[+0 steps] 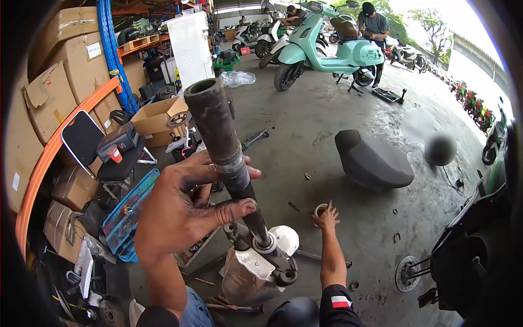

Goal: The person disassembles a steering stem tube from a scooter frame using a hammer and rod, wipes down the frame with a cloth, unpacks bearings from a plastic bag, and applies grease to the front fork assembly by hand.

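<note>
My left hand [190, 204] is closed around a dark, greasy metal tube [218, 128], its thumb across the front and other fingers partly hidden behind. The tube stands tilted, its open end toward the upper left. Its lower end meets a narrower stem with a bearing ring [263, 242] on a scuffed white and black metal assembly [249, 275] between my knees. On the right, my right hand [328, 217] reaches down with its fingers on the rim of a small round container [320, 209], brownish inside. I cannot tell whether the container touches the floor.
A dark scooter seat [373, 161] lies ahead right; a brake disc [407, 273] is near right. To the left are a blue tray [131, 215], a chair [117, 169] and cardboard boxes [76, 71]. A mint scooter [321, 46] and a person [373, 27] stand further back.
</note>
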`<state>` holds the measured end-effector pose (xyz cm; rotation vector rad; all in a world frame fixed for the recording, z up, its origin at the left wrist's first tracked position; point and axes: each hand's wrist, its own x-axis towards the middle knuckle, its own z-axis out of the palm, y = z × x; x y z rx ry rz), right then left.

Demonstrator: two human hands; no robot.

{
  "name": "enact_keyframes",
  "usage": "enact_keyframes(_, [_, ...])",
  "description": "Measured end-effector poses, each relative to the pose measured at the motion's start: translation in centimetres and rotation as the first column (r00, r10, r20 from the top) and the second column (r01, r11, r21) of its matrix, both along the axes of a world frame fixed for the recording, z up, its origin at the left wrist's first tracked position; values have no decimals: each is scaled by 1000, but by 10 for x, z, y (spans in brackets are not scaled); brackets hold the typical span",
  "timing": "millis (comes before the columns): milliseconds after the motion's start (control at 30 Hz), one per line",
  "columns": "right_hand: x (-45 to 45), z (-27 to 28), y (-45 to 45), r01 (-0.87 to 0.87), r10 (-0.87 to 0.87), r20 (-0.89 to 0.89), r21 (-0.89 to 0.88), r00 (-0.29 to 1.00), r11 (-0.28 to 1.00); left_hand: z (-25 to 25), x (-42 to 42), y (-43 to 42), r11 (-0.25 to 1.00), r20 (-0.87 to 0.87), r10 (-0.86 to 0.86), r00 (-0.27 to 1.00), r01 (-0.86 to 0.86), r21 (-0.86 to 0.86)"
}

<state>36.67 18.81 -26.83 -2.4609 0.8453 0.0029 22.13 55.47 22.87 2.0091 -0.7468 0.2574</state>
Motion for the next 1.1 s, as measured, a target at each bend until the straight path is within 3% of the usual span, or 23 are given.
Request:
enact_keyframes(200, [-16, 19, 4, 24, -24, 81, -2, 996, 1000, -11, 6, -3, 999, -10, -22, 1000, 22, -44])
enact_keyframes(267, [-50, 35, 11, 28, -29, 117, 10, 993, 1000, -13, 10, -4, 997, 10, -46, 999, 47, -57])
enact_keyframes(333, [-100, 50, 18, -82, 94, 338, -51, 936, 995, -14, 13, -8, 991, 97, -70, 993, 81, -109])
enact_keyframes(433, [-198, 69, 34, -166, 177, 395, -61, 902, 984, -31, 27, -17, 971, 107, -109, 988, 128, -200])
enact_keyframes(567, [-305, 75, 68, -164, 163, 211, -12, 964, 986, -46, 43, -32, 938, 148, -134, 980, 174, -301])
enact_keyframes(667, [-347, 40, 84, -146, 152, 57, -101, 987, 984, -46, 43, -42, 914, 135, -135, 982, 176, -365])
enact_keyframes(733, [-364, -1, 91, -95, 102, 75, -87, 992, 992, -49, 43, -43, 916, 110, -124, 986, 156, -371])
enact_keyframes(800, [-366, -7, 94, -47, 53, 88, -68, 995, 997, -51, 46, -45, 900, 118, -149, 982, 185, -394])
enact_keyframes(867, [-362, 20, 110, -125, 91, -191, -175, 977, 977, -54, 47, -43, 893, 137, -146, 980, 190, -409])
enact_keyframes(933, [-358, 5, 100, -194, 167, -182, -144, 969, 970, -53, 44, -39, 903, 89, -152, 984, 174, -393])
enact_keyframes(1000, [-351, -1, 94, -313, 254, -331, -139, 909, 939, -56, 46, -36, 900, 103, -151, 983, 180, -396])
enact_keyframes(1100, [-349, -31, 83, -356, 290, -344, -145, 893, 923, -54, 43, -29, 891, 106, -188, 977, 214, -399])
